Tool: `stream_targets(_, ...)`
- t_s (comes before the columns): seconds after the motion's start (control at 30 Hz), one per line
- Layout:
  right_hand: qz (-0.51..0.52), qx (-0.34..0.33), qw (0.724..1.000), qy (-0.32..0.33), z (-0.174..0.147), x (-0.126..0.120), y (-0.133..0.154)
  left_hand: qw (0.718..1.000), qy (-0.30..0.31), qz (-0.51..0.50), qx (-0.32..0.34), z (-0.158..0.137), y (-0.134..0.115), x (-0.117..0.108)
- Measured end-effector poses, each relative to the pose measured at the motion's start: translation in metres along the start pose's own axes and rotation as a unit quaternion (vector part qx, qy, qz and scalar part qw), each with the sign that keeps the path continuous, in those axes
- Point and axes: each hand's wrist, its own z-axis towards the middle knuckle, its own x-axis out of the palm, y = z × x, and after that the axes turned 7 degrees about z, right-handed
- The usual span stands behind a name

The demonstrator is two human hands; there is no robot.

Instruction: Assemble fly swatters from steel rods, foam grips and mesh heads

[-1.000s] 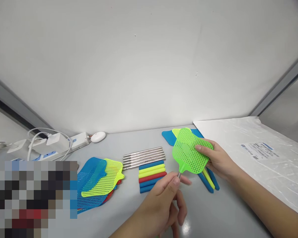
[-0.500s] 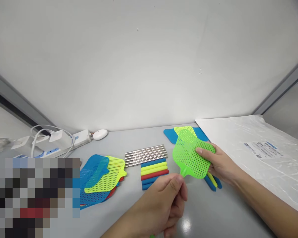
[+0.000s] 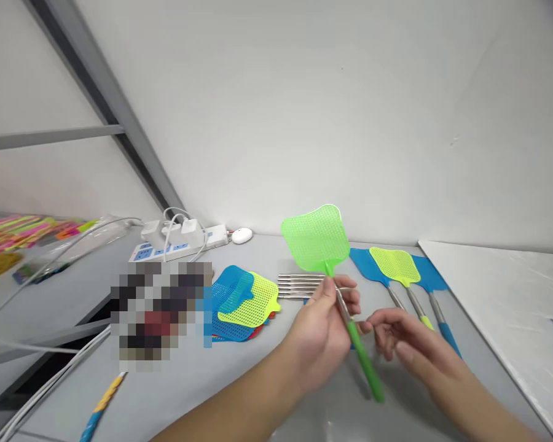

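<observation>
A green fly swatter (image 3: pixel 317 239) with a metal rod and a green handle grip stands tilted, its perforated head up. My left hand (image 3: pixel 316 337) is closed around the rod just below the head. To the right of the handle is my right hand (image 3: pixel 419 350), empty, its fingers loosely bent and apart. Behind it lie several assembled swatters, among them a yellow one (image 3: pixel 395 265) between blue ones. Metal rods (image 3: pixel 299 286) lie partly hidden behind my left hand. Left of them is a pile of loose swatter heads, a yellow head (image 3: pixel 260 301) and a blue head (image 3: pixel 225 294) on top.
A power strip (image 3: pixel 179 250) with plugged-in chargers and a white oval device (image 3: pixel 242 236) lie at the back left. White wrapped packaging (image 3: pixel 498 307) covers the right side. Cables run down the left, and a blurred patch hides part of the table.
My right hand has let go of the swatter's head. My left hand now holds the rod, with the swatter raised and its handle showing. The view has turned left.
</observation>
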Motion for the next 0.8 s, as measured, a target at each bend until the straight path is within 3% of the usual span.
stream_targets(0.13,0.031,0.049,0.998,-0.004,-0.004,0.021,-0.002,0.999,0.017,-0.034,-0.008,-0.002,0.015,0.002)
stream_targets(0.27,0.028,0.105,0.994,-0.003,-0.008,0.025,0.002,0.999,0.036,0.013,-0.003,-0.007,0.011,0.004)
stream_targets(0.37,-0.091,0.036,0.995,-0.032,-0.01,0.02,0.006,0.998,0.037,0.049,-0.006,-0.008,0.0,0.004)
stream_targets(0.47,-0.215,-0.046,0.975,-0.025,-0.009,0.011,0.003,0.997,0.002,0.07,0.01,-0.006,-0.005,0.003)
stream_targets(0.6,-0.343,-0.062,0.937,-0.004,-0.002,-0.002,-0.004,0.99,-0.058,0.124,0.041,-0.002,0.0,-0.003)
stream_targets(0.7,-0.357,-0.057,0.932,-0.009,0.0,-0.007,-0.003,0.984,-0.057,0.148,0.081,-0.001,0.002,-0.005)
stream_targets(0.8,-0.251,-0.01,0.968,0.015,-0.001,-0.004,0.006,0.982,-0.044,0.163,0.09,-0.002,0.0,-0.007)
